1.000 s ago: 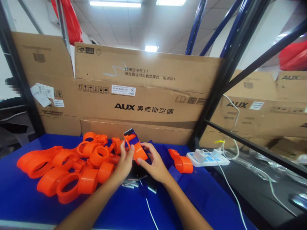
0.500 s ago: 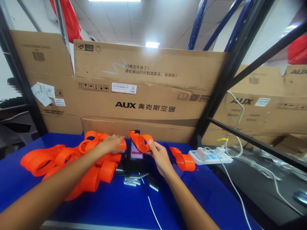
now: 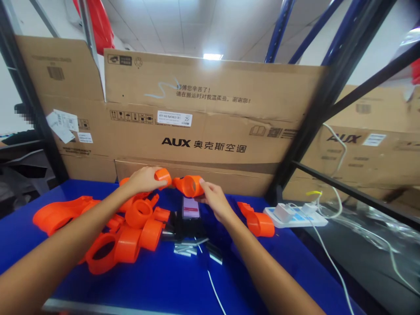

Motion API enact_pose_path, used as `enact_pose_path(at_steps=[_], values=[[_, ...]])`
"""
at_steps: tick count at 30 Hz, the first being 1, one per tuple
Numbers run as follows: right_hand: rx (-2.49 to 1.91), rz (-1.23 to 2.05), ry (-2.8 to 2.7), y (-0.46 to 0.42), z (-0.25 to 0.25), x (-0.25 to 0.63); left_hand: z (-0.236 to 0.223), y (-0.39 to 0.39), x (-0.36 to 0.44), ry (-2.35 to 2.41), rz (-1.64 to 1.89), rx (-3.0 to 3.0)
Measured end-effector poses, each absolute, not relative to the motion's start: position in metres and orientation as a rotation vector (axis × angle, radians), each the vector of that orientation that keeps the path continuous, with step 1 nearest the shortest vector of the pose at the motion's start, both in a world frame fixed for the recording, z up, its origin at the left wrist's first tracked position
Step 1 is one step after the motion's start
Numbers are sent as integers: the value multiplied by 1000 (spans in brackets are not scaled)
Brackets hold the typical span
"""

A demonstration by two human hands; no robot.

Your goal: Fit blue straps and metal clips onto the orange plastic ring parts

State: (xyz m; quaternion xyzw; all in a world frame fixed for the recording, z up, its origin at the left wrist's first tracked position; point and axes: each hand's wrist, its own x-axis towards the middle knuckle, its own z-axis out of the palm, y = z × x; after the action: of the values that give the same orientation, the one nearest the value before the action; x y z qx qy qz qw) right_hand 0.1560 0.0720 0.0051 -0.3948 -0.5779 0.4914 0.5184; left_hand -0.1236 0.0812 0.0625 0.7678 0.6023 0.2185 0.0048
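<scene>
My left hand [image 3: 146, 178] is closed on an orange plastic ring piece [image 3: 163, 176], raised above the pile. Close to its right, my right hand [image 3: 215, 197] pinches another orange ring piece [image 3: 191, 186] by its right edge. A narrow gap seems to separate the two pieces. Below my left forearm lies a heap of similar orange ring pieces [image 3: 129, 243] on the blue tabletop [image 3: 157, 286]. A phone [image 3: 190, 207] with a lit screen stands under the right-hand piece. In front of it are several small silvery strips [image 3: 187, 248].
One more orange piece [image 3: 260, 224] lies right of my right hand. Beyond it, a white power strip [image 3: 295, 216] holds plugs and cables. A tall cardboard panel [image 3: 203, 131] closes off the back, and a dark rack post [image 3: 308, 109] rises at the right.
My left hand has lifted an orange ring piece from the pile and brought it toward the right-hand piece. The right-hand piece has turned slightly. The whole view has shifted a little.
</scene>
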Motion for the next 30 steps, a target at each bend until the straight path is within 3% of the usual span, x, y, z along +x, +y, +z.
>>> enact_pose_path(at_steps=[13, 26, 30], values=[[-1164, 1021, -1709, 105, -31, 93, 79, 65, -109, 1859, 896, 2377], [-1050, 991, -1663, 88, -7, 132, 75, 24, -73, 1501, 744, 2582], [-968, 1227, -1526, 76, 9, 153, 74, 18, -57, 1273, 788, 2672]])
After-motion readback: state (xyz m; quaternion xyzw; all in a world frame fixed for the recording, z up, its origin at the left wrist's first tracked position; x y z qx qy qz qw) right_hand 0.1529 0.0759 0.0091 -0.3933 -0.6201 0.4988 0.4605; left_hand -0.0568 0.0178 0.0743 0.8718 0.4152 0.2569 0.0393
